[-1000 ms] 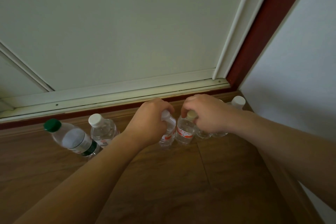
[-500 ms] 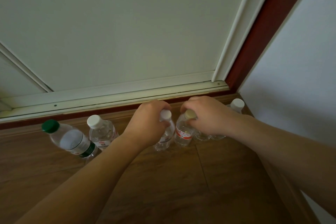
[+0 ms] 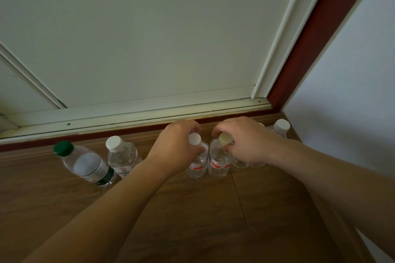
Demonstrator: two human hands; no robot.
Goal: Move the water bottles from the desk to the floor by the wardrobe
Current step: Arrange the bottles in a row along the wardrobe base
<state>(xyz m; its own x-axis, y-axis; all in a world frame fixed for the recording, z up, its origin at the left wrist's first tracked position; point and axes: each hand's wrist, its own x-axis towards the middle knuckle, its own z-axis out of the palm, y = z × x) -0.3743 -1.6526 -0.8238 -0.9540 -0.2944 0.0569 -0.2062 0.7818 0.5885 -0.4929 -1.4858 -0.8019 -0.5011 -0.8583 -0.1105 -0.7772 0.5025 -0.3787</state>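
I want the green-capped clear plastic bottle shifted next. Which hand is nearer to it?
Left. The left hand grips a white-capped bottle two places right of the green-capped clear plastic bottle; the right hand is farther right.

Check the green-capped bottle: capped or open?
Capped: the green-capped bottle on the floor has its green cap on the neck.
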